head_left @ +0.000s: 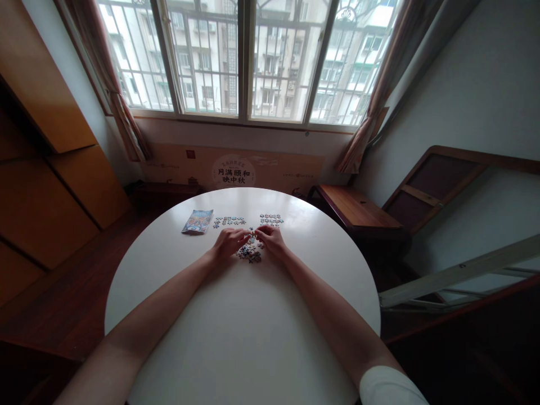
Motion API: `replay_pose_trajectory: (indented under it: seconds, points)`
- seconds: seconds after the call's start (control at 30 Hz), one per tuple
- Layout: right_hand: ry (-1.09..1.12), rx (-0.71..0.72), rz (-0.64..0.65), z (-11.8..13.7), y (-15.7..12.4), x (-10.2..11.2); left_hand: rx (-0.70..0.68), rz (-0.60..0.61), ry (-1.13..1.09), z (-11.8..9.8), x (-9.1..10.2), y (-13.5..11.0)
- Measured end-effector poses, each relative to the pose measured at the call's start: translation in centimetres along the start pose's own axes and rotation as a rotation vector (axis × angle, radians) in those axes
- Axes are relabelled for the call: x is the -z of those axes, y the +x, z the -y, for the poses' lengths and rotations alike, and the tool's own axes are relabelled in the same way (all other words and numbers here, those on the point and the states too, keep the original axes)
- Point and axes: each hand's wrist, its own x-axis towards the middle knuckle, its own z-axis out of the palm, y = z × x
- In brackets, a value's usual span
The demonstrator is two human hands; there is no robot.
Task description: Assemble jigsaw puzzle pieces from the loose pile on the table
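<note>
Over the middle of the white round table [236,337], my left hand [230,242] and my right hand [272,238] come close together, fingertips nearly meeting. Both are closed in a pinch around a small jigsaw puzzle piece [253,233]; its print is too small to make out. Just below the hands lies a loose pile of jigsaw pieces [251,255], partly hidden by my fingers. Beyond my left hand, several pieces [231,220] are set out in rows. Another group of pieces [271,219] stands in rows beyond my right hand.
A colourful printed packet [197,221] lies on the table, left of the rows. Behind the table, a long printed cardboard panel [169,163] leans below the window. To the right are a wooden bench [358,208] and a pale metal rail [464,270].
</note>
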Motion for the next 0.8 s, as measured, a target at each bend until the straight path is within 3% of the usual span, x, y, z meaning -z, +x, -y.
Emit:
replay_pose_trajectory:
  seconds: [0.27, 0.57, 0.8]
  points:
    - [-0.009, 0.005, 0.014, 0.02, -0.02, 0.01, -0.042, -0.002, 0.035, -0.06, 0.03, 0.02]
    - [-0.081, 0.092, -0.049, -0.18, 0.12, 0.19, 0.054, -0.070, 0.102, -0.08, 0.12, 0.03]
    - [-0.137, 0.130, -0.026, -0.61, 0.16, 0.10, -0.017, -0.141, 0.151, -0.05, -0.06, 0.09]
